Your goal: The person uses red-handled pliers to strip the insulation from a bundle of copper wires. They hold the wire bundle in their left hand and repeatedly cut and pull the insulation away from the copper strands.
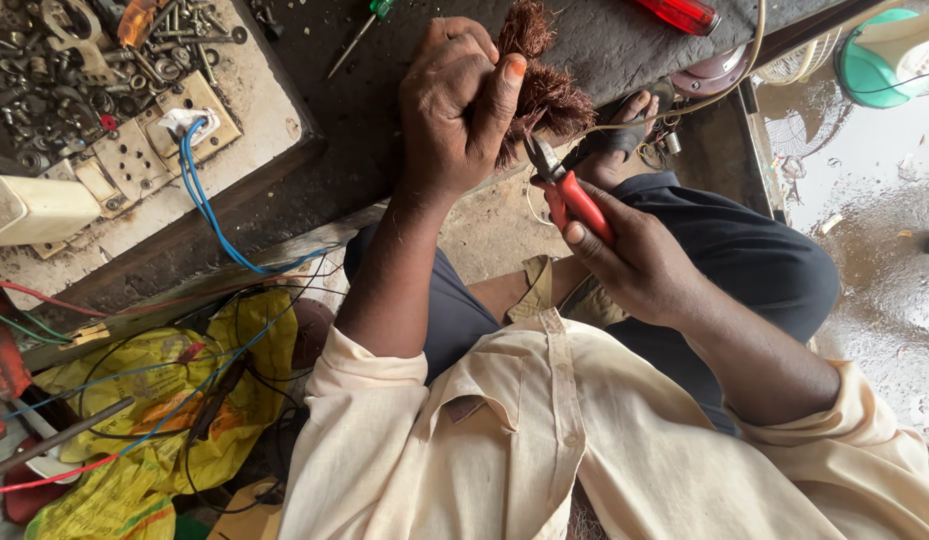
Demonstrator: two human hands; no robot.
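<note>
My left hand (455,105) is clenched around a bundle of reddish-brown copper wire (550,85), whose frayed strands stick out above and to the right of the fist. My right hand (635,255) grips red-handled pliers (570,195), their metal jaws pointing up at the lower edge of the wire bundle. Both hands are held over my lap, just in front of a dark workbench (365,110). A thin pale wire (675,105) loops past the pliers' tip.
A tray of loose screws, nuts and metal parts (75,70) sits at the bench's left with a switch plate and blue wires (200,180). A green-handled screwdriver (360,30) and a red tool (680,12) lie on the bench. Yellow bags (145,400) and cables lie below; wet floor at right.
</note>
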